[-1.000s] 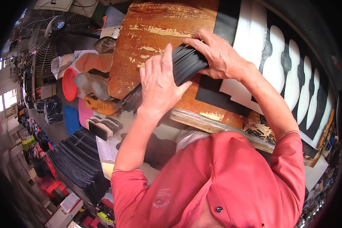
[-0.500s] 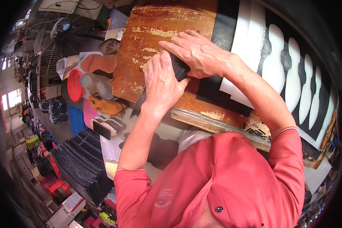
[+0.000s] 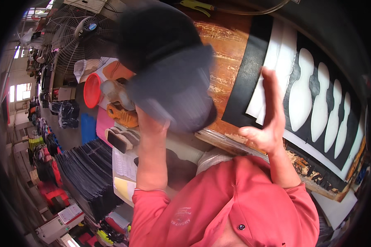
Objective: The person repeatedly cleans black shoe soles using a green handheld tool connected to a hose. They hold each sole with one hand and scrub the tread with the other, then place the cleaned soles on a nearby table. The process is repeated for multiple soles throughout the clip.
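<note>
Two bare hands are in view, both yours, with forearms rising from a red short-sleeved shirt [image 3: 218,206].

Left: your left hand [image 3: 149,124] grips a thick, motion-blurred bundle of black and dark grey sheet-like pieces [image 3: 173,90] at its lower left side. Most of your fingers are hidden behind it, so their exact placement cannot be read. Bundle position: raised close to the camera, overlapping the left part of the scuffed brown wooden board [image 3: 224,61]. Blur prevents a count of the pieces.

Right: your right hand [image 3: 273,123] is spread, fingers pointing up and thumb held well out to the left. It stands apart from the bundle, in front of the board's right side, with a matte black strip of sheet [image 3: 245,78] and a long white sheet [image 3: 282,45] behind it.

Surroundings: further right, four elongated white shapes with narrowed waists [image 3: 301,99] stand out in a row against a black backing. Left of the bundle you have a round red plastic dish [image 3: 92,90] near an orange form with dark holes [image 3: 121,115]. Lower left, a tall stack of black sheets [image 3: 84,164]; upper left, a wire-caged fan [image 3: 85,29].
</note>
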Available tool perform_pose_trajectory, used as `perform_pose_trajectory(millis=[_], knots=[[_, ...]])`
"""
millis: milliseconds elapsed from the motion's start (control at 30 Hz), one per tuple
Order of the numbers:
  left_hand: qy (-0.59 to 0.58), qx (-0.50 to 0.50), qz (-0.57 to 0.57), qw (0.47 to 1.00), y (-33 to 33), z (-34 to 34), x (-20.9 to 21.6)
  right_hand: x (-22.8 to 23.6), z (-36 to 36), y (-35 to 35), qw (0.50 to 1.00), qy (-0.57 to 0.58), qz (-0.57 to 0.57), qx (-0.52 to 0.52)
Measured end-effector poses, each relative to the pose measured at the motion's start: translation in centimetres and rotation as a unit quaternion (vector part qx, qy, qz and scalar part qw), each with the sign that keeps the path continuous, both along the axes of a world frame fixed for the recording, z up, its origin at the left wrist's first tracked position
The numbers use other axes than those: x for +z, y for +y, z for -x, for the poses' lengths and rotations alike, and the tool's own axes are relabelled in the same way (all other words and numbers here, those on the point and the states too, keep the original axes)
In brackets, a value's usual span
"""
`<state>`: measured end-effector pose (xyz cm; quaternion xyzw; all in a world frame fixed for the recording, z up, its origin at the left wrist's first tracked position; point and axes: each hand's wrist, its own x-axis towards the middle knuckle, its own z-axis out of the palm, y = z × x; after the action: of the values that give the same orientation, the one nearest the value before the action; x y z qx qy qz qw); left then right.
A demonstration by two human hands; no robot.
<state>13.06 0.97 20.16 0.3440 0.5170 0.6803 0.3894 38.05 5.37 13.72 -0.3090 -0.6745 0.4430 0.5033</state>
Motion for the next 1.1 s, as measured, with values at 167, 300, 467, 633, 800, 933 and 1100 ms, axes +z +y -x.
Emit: perform_pose_trajectory(millis=[167, 300, 467, 633, 800, 933, 1100], knots=[[-0.281, 0.057, 0.015, 0.958, -0.4, -3.8, -1.9, 0.6, 1.9, 4.4, 0.928, -0.059, 0.206, 0.304], [-0.262, 0.089, 0.021, 0.961, -2.9, -6.5, -5.5, 0.0, 2.4, 4.6, 0.867, -0.101, 0.331, 0.359], [-0.320, 0.044, 0.042, 0.946, -9.9, -3.3, -8.6, 0.3, 1.4, 4.5, 0.812, -0.105, 0.394, 0.418], [-0.010, -0.021, 0.077, 0.997, -10.3, 8.5, -5.7, 1.8, 1.4, 7.1, 0.727, -0.133, 0.363, 0.567], [0.209, -0.428, 0.055, 0.877, -7.1, 5.6, -3.0, 1.8, 4.0, 7.7, 0.612, -0.206, 0.283, 0.709], [-0.028, -0.502, 0.210, 0.839, -5.9, -0.1, -5.5, 1.5, 5.6, 8.2, 0.548, -0.262, 0.267, 0.748], [-0.194, -0.391, 0.151, 0.887, -6.3, -0.2, -7.0, 4.8, 8.7, 12.4, 0.544, -0.352, 0.177, 0.741]])
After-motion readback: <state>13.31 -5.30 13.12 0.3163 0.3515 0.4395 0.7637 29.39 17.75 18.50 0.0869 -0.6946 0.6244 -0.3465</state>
